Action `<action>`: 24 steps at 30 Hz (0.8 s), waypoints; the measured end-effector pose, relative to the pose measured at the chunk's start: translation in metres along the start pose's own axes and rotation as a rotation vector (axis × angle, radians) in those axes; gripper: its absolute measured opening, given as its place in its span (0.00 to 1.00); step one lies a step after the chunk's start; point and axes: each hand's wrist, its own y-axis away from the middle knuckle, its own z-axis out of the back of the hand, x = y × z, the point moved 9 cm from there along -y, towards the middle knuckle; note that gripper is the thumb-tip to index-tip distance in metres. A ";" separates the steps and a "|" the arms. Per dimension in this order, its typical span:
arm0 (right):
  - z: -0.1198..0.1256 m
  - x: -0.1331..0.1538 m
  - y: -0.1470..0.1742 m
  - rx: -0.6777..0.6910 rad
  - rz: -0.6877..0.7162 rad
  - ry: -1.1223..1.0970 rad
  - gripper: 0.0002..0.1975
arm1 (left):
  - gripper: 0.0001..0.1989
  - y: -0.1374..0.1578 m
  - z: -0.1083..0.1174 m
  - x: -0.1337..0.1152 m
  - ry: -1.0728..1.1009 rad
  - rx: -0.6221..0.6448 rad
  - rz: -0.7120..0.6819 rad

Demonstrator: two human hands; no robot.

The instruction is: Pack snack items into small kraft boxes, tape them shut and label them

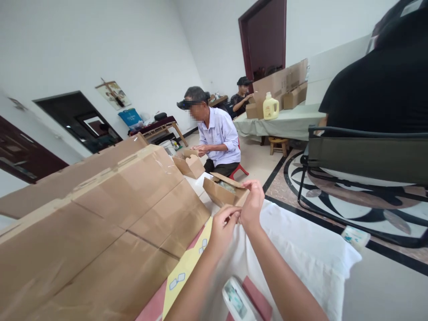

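Observation:
A small brown cardboard box (217, 192) stands on the white cloth with its top flap raised and something pale inside. My right hand (253, 203) is at its near right end, fingers bent around the flap and edge. Just left of it, my left hand (225, 223) is closed, thumb and fingers pressed together low at the box's near end. What the left fingers hold is hidden. Nearer to me, between my forearms, lies a white pack with green print (234, 296) on a pink piece.
Large stacked cartons (133, 218) line the left side, beside a yellow sheet (182, 276). Another white pack (356, 237) sits at the right cloth edge. Across, a person in a light shirt (219, 138) handles an open box (189, 165). A folding chair (361, 156) stands right.

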 end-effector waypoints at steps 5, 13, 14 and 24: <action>-0.038 0.015 0.031 0.227 -0.041 -0.076 0.16 | 0.21 0.026 0.037 0.021 -0.075 -0.162 0.123; -0.023 -0.008 -0.007 0.290 -0.020 0.324 0.11 | 0.21 0.086 0.074 0.147 -0.444 0.076 0.589; -0.021 -0.014 -0.013 0.318 0.007 0.438 0.10 | 0.21 0.094 0.077 0.158 -0.505 0.109 0.636; -0.026 -0.063 -0.013 0.646 -0.050 0.939 0.22 | 0.07 0.095 0.094 0.146 -0.894 0.078 0.714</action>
